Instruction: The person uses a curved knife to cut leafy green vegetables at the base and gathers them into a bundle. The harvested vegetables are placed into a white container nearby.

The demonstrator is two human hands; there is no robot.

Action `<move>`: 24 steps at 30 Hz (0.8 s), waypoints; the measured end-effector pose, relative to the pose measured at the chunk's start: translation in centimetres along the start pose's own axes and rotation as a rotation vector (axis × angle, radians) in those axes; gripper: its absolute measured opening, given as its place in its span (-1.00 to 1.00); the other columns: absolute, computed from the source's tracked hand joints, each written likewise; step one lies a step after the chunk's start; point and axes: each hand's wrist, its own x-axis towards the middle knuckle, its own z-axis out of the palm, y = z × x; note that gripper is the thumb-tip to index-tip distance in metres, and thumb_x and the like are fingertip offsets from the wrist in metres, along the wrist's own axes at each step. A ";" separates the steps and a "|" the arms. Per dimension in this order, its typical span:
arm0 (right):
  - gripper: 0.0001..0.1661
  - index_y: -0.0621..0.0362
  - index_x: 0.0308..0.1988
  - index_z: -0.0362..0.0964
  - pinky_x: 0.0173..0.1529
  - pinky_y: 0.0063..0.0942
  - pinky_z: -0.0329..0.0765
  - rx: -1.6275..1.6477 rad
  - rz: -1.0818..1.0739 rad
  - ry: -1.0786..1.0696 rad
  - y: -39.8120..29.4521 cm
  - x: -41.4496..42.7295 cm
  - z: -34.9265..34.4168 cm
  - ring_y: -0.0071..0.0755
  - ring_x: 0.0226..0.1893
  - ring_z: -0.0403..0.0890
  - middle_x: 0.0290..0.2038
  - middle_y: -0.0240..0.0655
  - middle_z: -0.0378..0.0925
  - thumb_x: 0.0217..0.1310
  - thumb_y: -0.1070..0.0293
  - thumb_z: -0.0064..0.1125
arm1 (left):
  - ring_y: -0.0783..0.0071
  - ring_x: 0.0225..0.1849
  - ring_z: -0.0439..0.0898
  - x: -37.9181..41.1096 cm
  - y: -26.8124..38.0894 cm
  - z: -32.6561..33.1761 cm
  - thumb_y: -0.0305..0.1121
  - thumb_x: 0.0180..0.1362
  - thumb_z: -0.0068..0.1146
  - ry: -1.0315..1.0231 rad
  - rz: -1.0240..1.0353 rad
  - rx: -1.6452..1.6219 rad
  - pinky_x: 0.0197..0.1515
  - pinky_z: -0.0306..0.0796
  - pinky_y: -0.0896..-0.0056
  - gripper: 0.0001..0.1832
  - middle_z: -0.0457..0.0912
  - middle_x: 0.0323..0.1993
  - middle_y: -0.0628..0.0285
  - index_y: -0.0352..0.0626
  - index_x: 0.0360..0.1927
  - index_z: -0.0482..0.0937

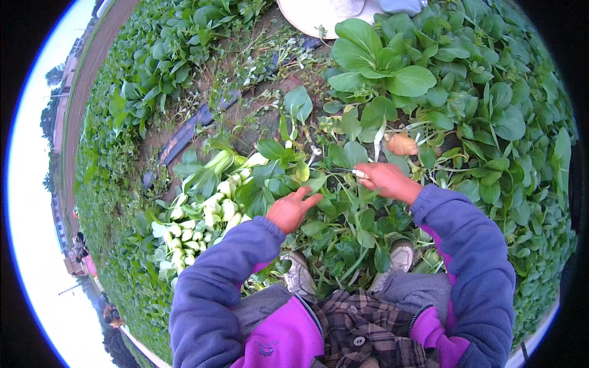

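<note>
My right hand [384, 180] is closed around the pale handle of a knife [360, 174], whose thin blade points left over the leaves. My left hand [294, 209] reaches over low leafy plants, thumb and forefinger apart beside a green leaf [316, 183]; whether it touches the leaf is unclear. Left of that hand lies a pile of cut bok choy [211, 211], the pale stem ends showing. A whole bok choy plant [377, 64] stands beyond my right hand. An orange-brown withered leaf [401, 144] lies just past the same hand.
Dark plastic strips [186, 133] lie on the weedy soil ahead. A round white object [308, 18] is at the top edge. Dense leafy rows [511, 115] grow on the right and left. My shoes [300, 276] stand among plants. Other people [82, 250] are far off left.
</note>
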 end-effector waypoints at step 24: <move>-0.39 -0.15 0.27 0.10 -0.15 -0.13 0.47 0.185 0.145 -0.210 0.2 3.1 3.0 0.14 -0.28 0.57 -0.26 0.04 0.55 0.24 0.18 -0.01 | 0.07 -0.33 0.60 -0.7 -1.0 3.1 -0.45 0.03 -0.07 -0.072 -0.092 0.132 -0.37 0.48 0.08 -0.71 0.47 -0.27 0.08 -0.02 -0.11 0.39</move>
